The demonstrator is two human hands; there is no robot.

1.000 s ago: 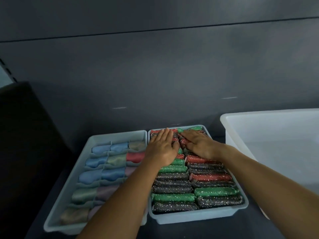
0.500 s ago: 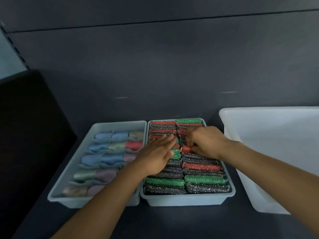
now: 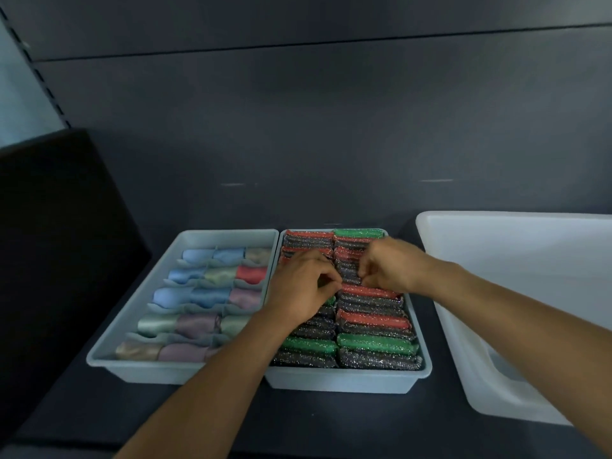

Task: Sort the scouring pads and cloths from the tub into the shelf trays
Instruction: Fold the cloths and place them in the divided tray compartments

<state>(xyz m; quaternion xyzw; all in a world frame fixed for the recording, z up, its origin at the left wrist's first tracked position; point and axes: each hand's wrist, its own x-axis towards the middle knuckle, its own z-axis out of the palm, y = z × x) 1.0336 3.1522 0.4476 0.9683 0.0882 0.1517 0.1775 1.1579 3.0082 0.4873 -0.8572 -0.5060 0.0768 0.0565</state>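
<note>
Sorting spot: pad tray (image 3: 347, 380) and cloth tray (image 3: 139, 369) touch side by side on the shelf (image 3: 298, 422); tub (image 3: 496, 402) near, on the right.
Pads (image 3: 374, 342): red, green and dark, packed in two rows.
Cloths (image 3: 205, 293): rolled, in rows.
Left grip (image 3: 304, 286): fingers curled, on the left pad row; cannot tell if it holds one.
Right grip (image 3: 390, 266): fingers curled, on the right row; cannot tell either.

— Where does everything sit?
— On the shelf (image 3: 298, 422) before me, the left tray (image 3: 109, 356) and right tray (image 3: 347, 380) stand side by side. The cloths (image 3: 198, 293) lie in the left one, the scouring pads (image 3: 374, 342) in the right one, in two columns.
— And the tub (image 3: 463, 326)?
— Further right, near the right tray. My left hand (image 3: 301, 289) and right hand (image 3: 390, 266) are over the pads, close together.
</note>
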